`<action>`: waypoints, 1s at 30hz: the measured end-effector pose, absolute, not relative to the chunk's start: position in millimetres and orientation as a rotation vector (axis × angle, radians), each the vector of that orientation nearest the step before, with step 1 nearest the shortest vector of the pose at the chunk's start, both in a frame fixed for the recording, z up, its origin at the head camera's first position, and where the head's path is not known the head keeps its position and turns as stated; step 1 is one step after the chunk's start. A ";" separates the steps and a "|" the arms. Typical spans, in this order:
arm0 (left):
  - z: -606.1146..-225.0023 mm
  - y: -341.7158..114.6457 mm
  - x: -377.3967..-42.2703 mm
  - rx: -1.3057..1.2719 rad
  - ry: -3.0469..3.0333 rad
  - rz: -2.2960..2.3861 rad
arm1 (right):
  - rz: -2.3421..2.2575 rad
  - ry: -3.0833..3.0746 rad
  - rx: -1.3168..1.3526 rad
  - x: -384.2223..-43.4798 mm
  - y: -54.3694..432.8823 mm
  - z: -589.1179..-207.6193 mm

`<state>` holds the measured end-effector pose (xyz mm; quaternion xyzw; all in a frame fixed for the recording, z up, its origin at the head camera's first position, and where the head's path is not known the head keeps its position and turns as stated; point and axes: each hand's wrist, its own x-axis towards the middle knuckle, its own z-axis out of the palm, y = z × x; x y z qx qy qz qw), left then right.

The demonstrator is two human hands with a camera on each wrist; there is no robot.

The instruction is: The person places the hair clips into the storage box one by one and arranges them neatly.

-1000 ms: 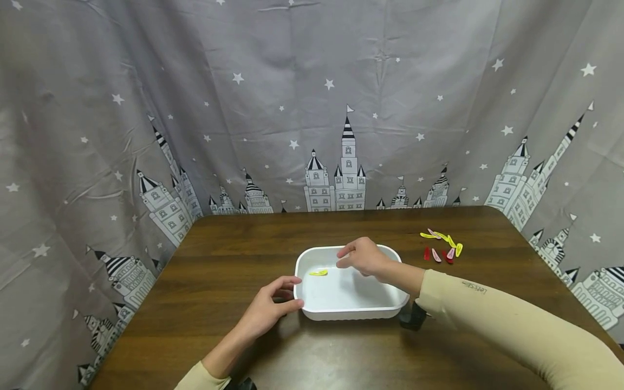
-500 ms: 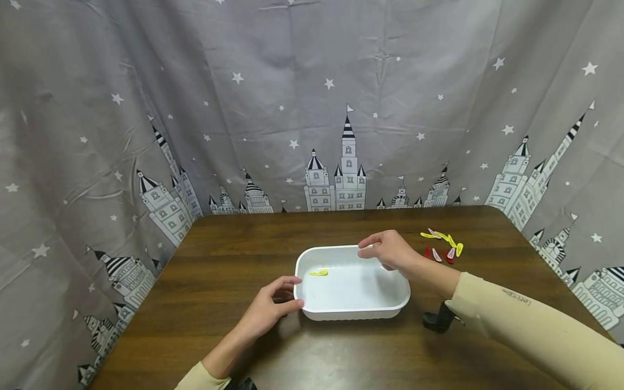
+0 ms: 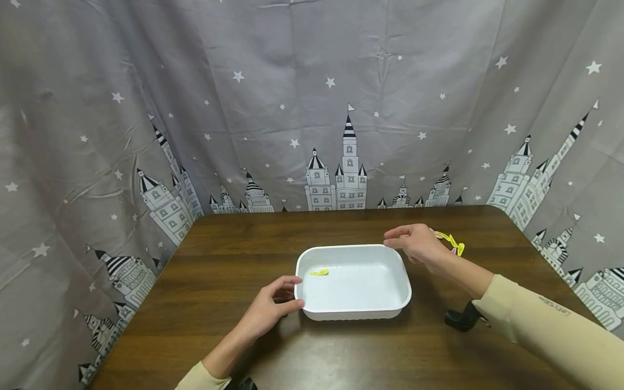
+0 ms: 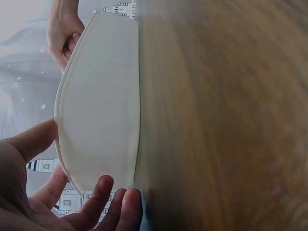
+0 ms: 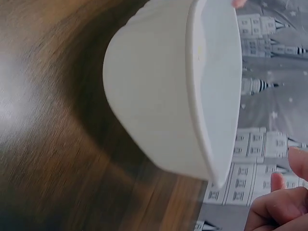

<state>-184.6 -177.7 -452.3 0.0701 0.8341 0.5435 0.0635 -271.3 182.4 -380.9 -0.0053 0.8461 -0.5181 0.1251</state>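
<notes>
A white rectangular tray (image 3: 356, 311) stands on the table, with yellow snap hair clip (image 3: 319, 272) lying inside near its left end; whether this is one clip or two is hard to tell. My left hand (image 3: 273, 303) touches the tray's left end, thumb and fingers spread along the rim. In the left wrist view, the left fingers (image 4: 98, 199) lie by the end wall. Above the table past the tray's back right corner is my right hand (image 3: 419, 244), holding nothing visible, index finger extended. It partly covers a group of yellow clips (image 3: 446, 238) and pink ones behind it.
The brown wooden table (image 3: 234, 244) reaches back to a grey curtain (image 3: 273, 108) printed with castles and stars. A black wrist device (image 3: 463, 318) hangs under my right forearm.
My right hand has moved out of the tray to the right, toward the loose hair clips, and now hides several of them. The left hand and tray stay put.
</notes>
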 end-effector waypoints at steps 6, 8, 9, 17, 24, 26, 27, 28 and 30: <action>-452.5 -177.7 -184.8 0.201 2.530 1.627 | -1.528 2.491 0.036 -271.0 205.6 -382.5; -453.1 -178.0 -184.9 0.204 2.532 1.626 | -1.530 2.489 0.040 -270.8 213.1 -382.1; -453.4 -178.0 -185.0 0.204 2.533 1.626 | -1.540 2.485 0.042 -271.2 216.8 -382.7; -453.6 -177.8 -185.2 0.211 2.525 1.629 | -1.650 2.436 0.094 -271.2 244.9 -392.9; -453.7 -178.1 -185.7 0.214 2.528 1.630 | -1.705 2.452 0.161 -271.2 261.3 -402.5; -453.9 -178.2 -185.7 0.215 2.530 1.628 | -1.701 2.469 0.194 -271.3 265.2 -406.5; -453.8 -178.2 -185.5 0.215 2.530 1.627 | -1.697 2.475 0.213 -271.1 267.1 -408.5; -453.9 -178.3 -185.4 0.216 2.527 1.628 | -1.697 2.485 0.220 -270.8 269.1 -410.6; -454.0 -178.3 -185.2 0.218 2.525 1.629 | -1.714 2.485 0.230 -270.1 272.9 -414.8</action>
